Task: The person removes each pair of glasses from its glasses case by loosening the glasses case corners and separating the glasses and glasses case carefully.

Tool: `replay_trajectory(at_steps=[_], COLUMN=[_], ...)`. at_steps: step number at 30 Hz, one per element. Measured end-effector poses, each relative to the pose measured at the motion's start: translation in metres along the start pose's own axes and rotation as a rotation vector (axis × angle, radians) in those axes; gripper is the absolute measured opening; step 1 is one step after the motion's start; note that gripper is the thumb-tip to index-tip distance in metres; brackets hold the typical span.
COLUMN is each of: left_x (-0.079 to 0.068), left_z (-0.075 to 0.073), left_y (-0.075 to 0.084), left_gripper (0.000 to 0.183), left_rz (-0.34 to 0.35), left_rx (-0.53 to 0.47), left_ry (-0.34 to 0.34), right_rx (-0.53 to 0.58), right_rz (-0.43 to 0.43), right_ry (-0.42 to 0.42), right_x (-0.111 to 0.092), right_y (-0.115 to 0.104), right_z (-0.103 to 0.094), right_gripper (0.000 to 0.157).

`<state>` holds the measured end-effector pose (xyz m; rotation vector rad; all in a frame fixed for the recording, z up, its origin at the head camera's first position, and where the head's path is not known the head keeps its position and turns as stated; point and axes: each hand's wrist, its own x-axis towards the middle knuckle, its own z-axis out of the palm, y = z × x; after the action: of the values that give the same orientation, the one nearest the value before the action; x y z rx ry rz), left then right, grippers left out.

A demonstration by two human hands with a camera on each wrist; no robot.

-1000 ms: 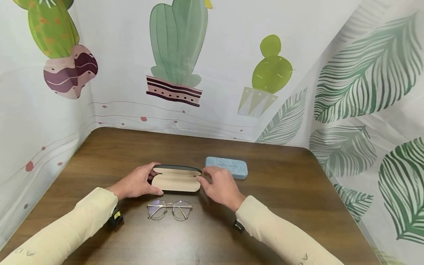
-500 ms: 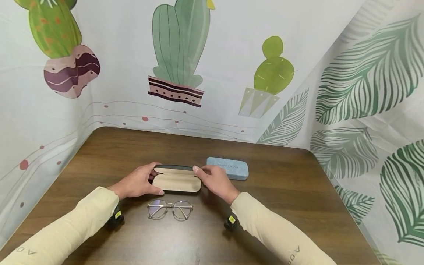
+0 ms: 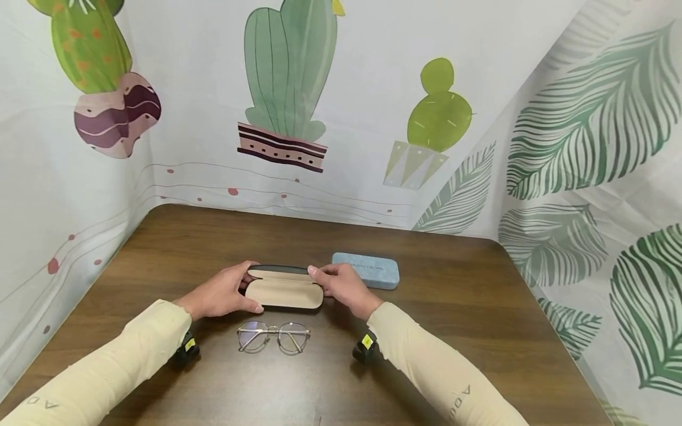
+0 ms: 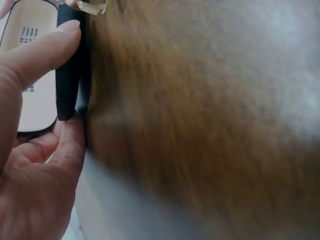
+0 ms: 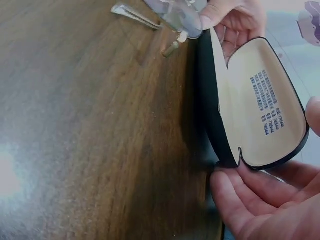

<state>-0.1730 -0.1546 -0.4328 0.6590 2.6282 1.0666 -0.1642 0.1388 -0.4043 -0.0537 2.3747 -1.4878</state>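
A black glasses case [image 3: 284, 294] with a beige lining stands open on the table, its lid raised at the back. My left hand [image 3: 221, 293] grips the case's left end, thumb along the front edge and fingers round the side; the left wrist view shows this thumb [image 4: 55, 45] on the black rim. At the other end, my right hand [image 3: 346, 289] holds the case with its thumb [image 5: 313, 115] at the lid's edge and its fingers curled beneath. Dark printed text shows inside the lid [image 5: 267, 102]. Thin-framed glasses [image 3: 292, 338] lie folded in front of the case.
A light blue glasses case [image 3: 380, 272] lies closed behind my right hand, partly covered by it. The brown wooden table [image 3: 447, 331] meets a white cloth backdrop [image 3: 362, 106] printed with cacti and leaves at the back and sides.
My right thumb has moved from the case's right side up to the raised lid's edge, and the right wrist has shifted left. The left hand, the case and the glasses stay put.
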Motion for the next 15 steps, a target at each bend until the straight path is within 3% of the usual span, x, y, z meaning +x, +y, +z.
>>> replay_trajectory(at_steps=[7,15], left_x=[-0.0001,-0.0019], left_z=[-0.0009,-0.0024], left_y=[0.0036,0.007], left_gripper=[0.095,0.097], left_rz=[0.001,0.003], left_rx=[-0.036,-0.039], left_ry=[-0.003,-0.01], right_rx=[0.051,0.026], right_rz=[-0.006,-0.044], right_ry=[-0.006,0.026], right_x=[0.0046,0.0059], right_y=[-0.0008,0.0007], right_z=[0.002,0.0047], right_gripper=[0.048,0.037])
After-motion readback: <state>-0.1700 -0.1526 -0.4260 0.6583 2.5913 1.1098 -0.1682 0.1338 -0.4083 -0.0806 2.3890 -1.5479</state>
